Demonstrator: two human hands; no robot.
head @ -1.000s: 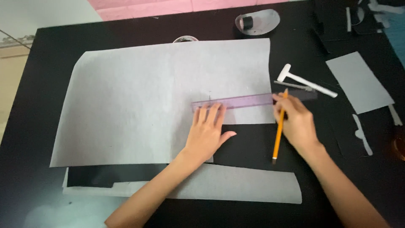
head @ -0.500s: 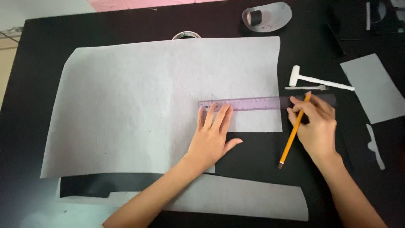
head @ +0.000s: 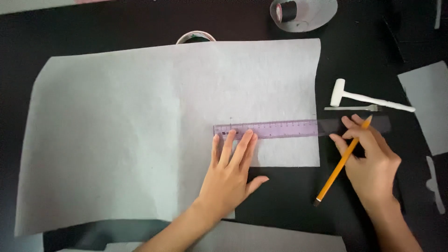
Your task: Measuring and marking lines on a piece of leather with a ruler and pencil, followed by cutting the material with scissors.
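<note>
A large pale grey sheet of felt lies spread on the black table. A clear purple ruler lies across the sheet's lower right part and sticks out past its right edge. My left hand lies flat on the sheet, fingertips pressing on the ruler's left end. My right hand holds a yellow pencil with its point up by the ruler's right end; the fingers touch the ruler there.
A small white mallet and a thin metal tool lie right of the sheet. A roll of black tape sits at the top, a round container rim behind the sheet. More grey pieces lie right and below.
The view has shifted and drawn closer. My left hand stays on the ruler's left end; my right hand with the pencil stays at the ruler's right end, the pencil tilting a little more.
</note>
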